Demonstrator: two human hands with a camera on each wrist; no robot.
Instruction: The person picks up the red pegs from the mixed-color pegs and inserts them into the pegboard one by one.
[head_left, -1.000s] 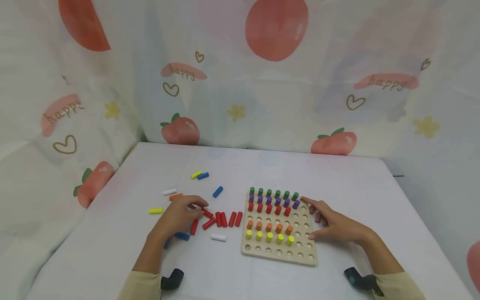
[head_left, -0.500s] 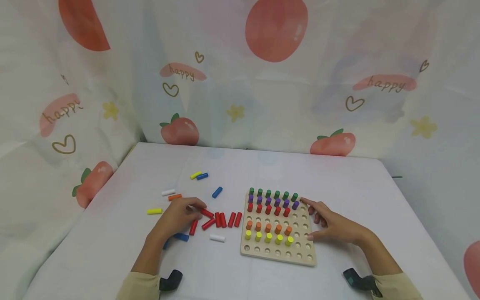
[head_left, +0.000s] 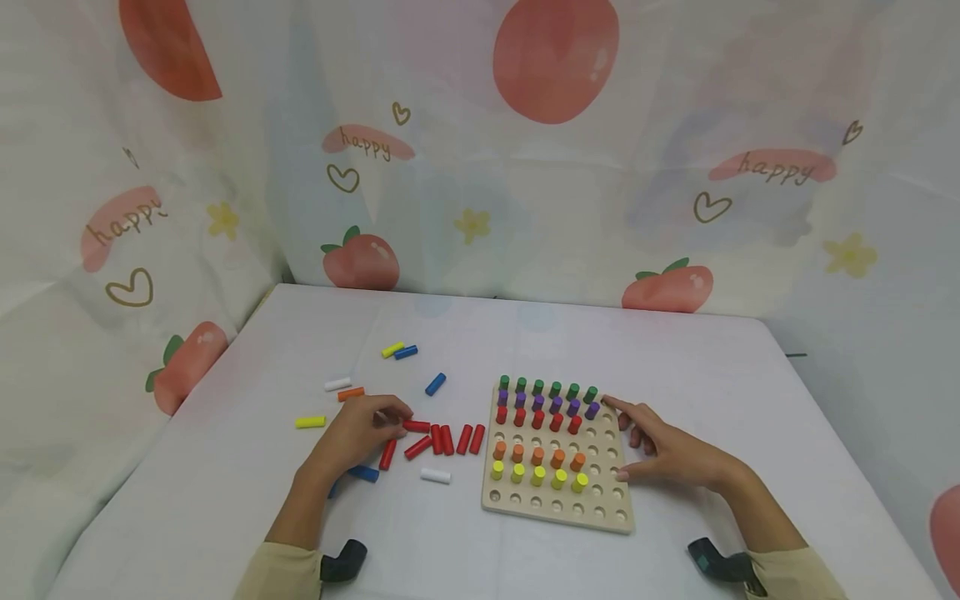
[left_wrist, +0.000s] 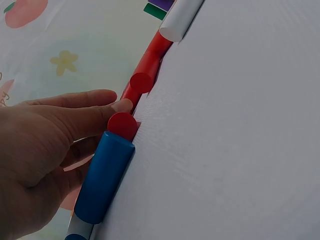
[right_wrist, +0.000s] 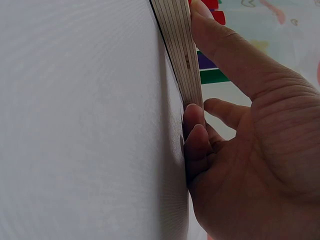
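Note:
My left hand (head_left: pixel 362 433) is low over the table left of the pegboard, its thumb and forefinger pinching the near end of a red peg (head_left: pixel 417 426) that lies almost level. In the left wrist view the thumb tip overlaps a red peg (left_wrist: pixel 131 95), and a blue peg (left_wrist: pixel 105 177) stands in front of the fingers. My right hand (head_left: pixel 671 446) rests against the right edge of the wooden pegboard (head_left: pixel 555 517), forefinger at the far corner and thumb on the near part. In the right wrist view, other fingers (right_wrist: pixel 196 140) touch the board's side (right_wrist: pixel 180 55).
Rows of green (head_left: pixel 555 387), purple (head_left: pixel 556 404), red (head_left: pixel 537 418), orange (head_left: pixel 537 455) and yellow pegs (head_left: pixel 539 475) stand in the board. Loose red pegs (head_left: pixel 447 439) lie between hand and board. A white peg (head_left: pixel 436 476) lies nearer; blue (head_left: pixel 436 384) and yellow pegs (head_left: pixel 310 422) are scattered about.
The red peg at the left fingertips has turned from slanting to nearly level. The left hand has dropped very slightly; the right hand and pegboard stay put.

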